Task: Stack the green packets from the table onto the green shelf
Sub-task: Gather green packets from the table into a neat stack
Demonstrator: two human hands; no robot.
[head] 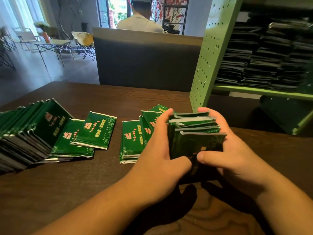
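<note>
We are holding a bundle of green packets [194,133] between both hands, just above the right half of the table [50,192], near its far edge. Our left hand [162,150] is pressing the bundle's left side with fingers curled over its far end and thumb on the near face; our right hand [225,146] is clamping the right side, fingers wrapping behind, thumb pinching the front. So both hands are gripping the one bundle, squaring it up, we judge. The packets are standing on edge, fanned front to back, their long axis running roughly left to right between our palms. The green shelf [211,61] is rising at the table's far right corner, its perforated side panel facing us; the opening is lying up and to the right of the bundle, already crowded with dark stacks [264,56]. The right hand is the nearer to that opening, so we are expecting it to lead the carry. More packets are waiting: a small fanned pile [132,141] touching the left hand, a loose pair [88,134] toward the middle, and a long leaning row [25,126] at the left edge. A seated person [138,19] is visible beyond the partition [145,61].
</note>
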